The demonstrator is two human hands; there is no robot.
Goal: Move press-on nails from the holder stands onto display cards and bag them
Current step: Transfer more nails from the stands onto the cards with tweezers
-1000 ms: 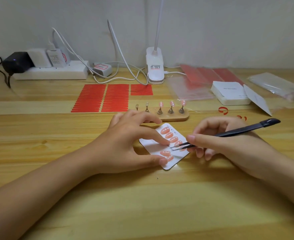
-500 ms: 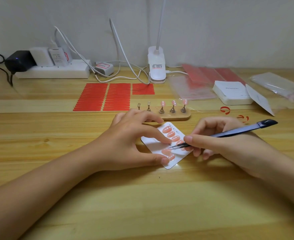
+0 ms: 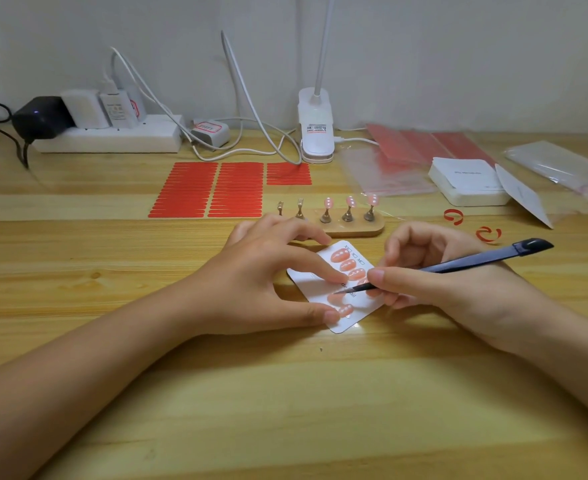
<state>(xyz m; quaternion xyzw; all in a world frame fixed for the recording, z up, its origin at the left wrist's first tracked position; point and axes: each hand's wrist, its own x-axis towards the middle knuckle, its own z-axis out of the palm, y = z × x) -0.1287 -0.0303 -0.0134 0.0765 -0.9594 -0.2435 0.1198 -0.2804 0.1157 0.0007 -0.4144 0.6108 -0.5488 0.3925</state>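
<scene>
I'd say we're past halfway on this card (image 3: 306, 284). Seven or so pink nails (image 3: 347, 265) are stuck on it, and three more sit on the stand (image 3: 354, 229) just behind it, with two pegs bare. No bagging yet; the bags (image 3: 386, 171) lie further back, right of the stand. My left hand (image 3: 268, 271) pins the card flat on the surface, fingers straight. My right hand (image 3: 424, 271) pinches the tweezers (image 3: 458, 266), tip on the card. The card's long axis runs diagonally, its far end toward the stand.
</scene>
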